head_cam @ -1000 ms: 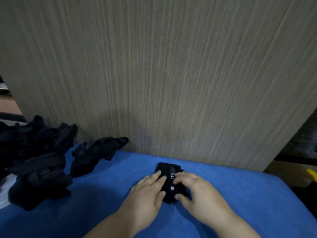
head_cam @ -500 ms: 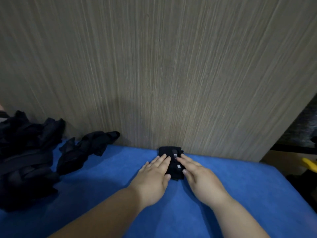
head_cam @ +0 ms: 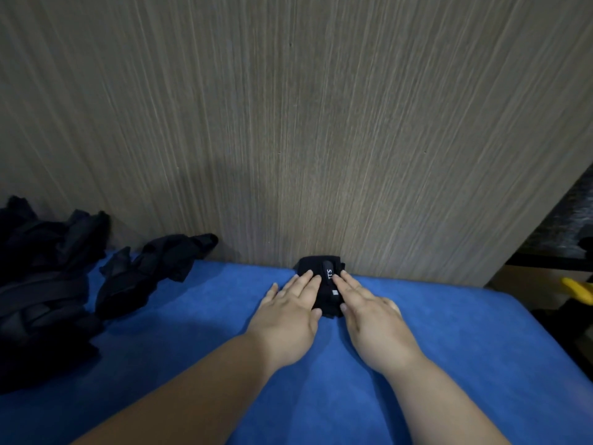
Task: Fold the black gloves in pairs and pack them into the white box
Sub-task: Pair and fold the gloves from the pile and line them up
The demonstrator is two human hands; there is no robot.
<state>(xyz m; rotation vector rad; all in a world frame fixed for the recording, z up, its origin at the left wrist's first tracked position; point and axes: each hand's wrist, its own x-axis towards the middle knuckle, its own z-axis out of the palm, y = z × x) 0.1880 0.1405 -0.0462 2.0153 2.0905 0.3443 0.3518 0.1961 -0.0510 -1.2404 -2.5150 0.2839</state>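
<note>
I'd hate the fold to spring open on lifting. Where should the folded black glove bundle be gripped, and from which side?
Across its left and right sides, coming from above and the near edge: the folded glove bundle lies flat with its far end against the wooden panel, so nothing fits behind it. Squeezing sideways should hold the layers.

left hand (head_cam: 288, 316): bare, soft and round, short plain nails | right hand (head_cam: 372, 319): bare, same look, short nail on the thumb | left forearm (head_cam: 192, 387): bare, in from 7 o'clock | right forearm (head_cam: 426, 390): bare, in from 5 o'clock
</note>
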